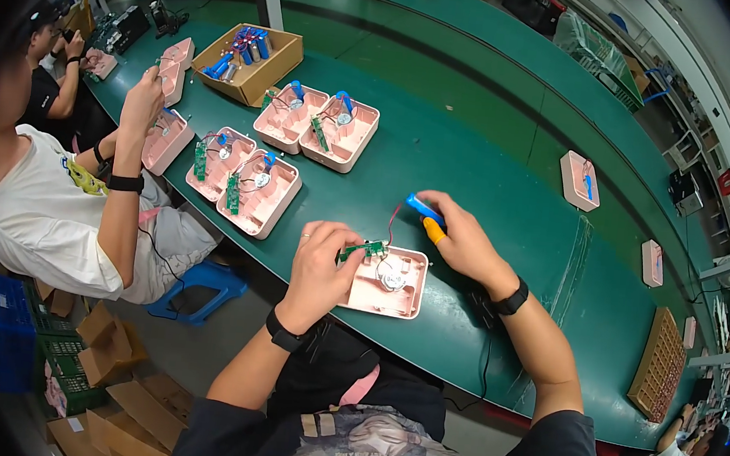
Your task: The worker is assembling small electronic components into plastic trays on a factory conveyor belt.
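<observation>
Green bench [478,151] with pink shells and a box

Pink shells [260,192] line its near edge; a cardboard box [249,63] of blue cells sits farther back, and lone shells [580,180] lie toward its right end.

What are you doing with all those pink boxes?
A person's left hand pinches a small green circuit board over an open pink plastic case on the green table. The right hand holds a blue battery cell, wired to the case. More open cases wait nearby, and another person handles one beside them.
</observation>
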`<state>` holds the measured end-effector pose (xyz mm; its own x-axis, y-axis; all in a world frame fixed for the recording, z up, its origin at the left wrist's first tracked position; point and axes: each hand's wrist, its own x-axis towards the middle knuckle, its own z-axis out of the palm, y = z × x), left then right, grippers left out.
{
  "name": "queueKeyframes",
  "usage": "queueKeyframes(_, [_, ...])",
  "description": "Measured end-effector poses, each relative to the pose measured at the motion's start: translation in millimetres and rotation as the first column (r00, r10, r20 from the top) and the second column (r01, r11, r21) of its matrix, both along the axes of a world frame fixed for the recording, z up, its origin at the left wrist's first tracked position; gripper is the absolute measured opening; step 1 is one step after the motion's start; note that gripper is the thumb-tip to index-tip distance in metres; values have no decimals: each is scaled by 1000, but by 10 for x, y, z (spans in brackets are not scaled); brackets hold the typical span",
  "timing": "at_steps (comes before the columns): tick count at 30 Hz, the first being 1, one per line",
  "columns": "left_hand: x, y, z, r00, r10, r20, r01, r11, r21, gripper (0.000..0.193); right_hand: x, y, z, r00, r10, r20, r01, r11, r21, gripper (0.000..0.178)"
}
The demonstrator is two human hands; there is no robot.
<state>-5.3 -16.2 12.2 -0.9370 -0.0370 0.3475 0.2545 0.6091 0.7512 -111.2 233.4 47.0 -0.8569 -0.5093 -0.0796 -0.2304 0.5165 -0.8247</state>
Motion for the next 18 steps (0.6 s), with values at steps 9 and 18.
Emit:
queueKeyframes(9, [27, 24, -92, 998, 63, 9, -63, 971, 232, 24, 88, 8, -70, 732, 339, -591, -297, 939, 171, 41])
queueKeyframes(18, [-84, 41, -152, 955, -103, 280, -101, 771, 628, 22, 296, -236, 19, 640, 379, -668, -317, 923, 219, 39])
